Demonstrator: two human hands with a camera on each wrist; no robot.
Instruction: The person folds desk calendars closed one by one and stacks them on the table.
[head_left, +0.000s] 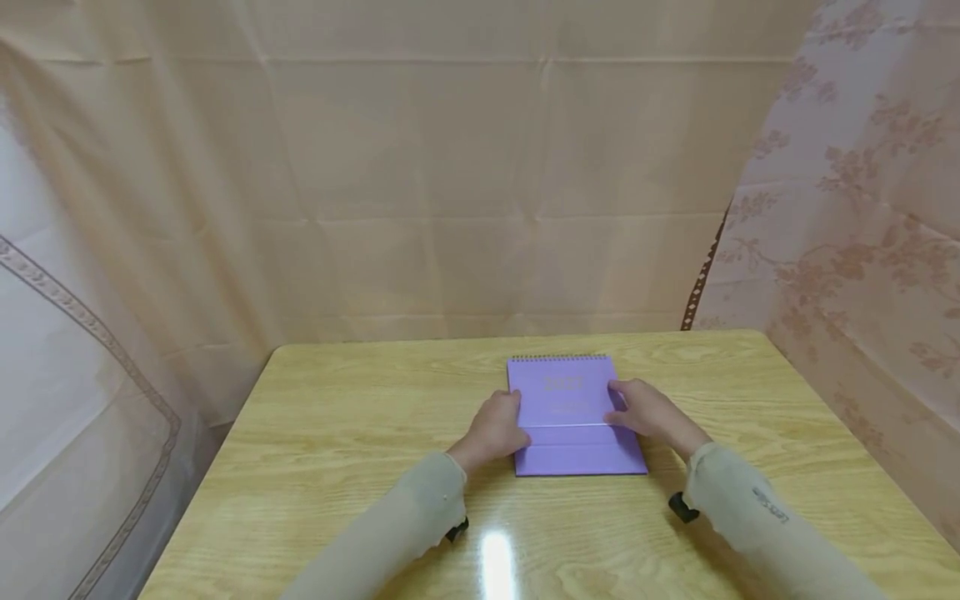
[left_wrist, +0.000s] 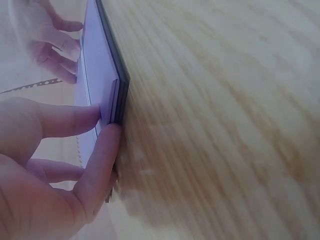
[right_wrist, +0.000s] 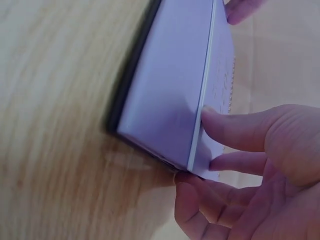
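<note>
A purple desk calendar (head_left: 564, 404) lies folded flat on the wooden table, its spiral binding along the far edge and faint gold lettering on the cover. My left hand (head_left: 495, 427) grips its left side; in the left wrist view the thumb rests on the cover while a finger bears on the layered edge. On the opposite side, my right hand (head_left: 641, 408) holds the right edge, thumb (right_wrist: 235, 129) on top by the pale fold line and other fingers curled at the side. The fingertips beneath the calendar are partly hidden.
The light wood table (head_left: 360, 400) extends around the calendar, with a bright light reflection (head_left: 497, 567) near its front. A beige cloth (head_left: 420, 183) hangs behind the table, and a floral curtain (head_left: 862, 250) hangs at the right. Another pale curtain (head_left: 67, 400) hangs on the left.
</note>
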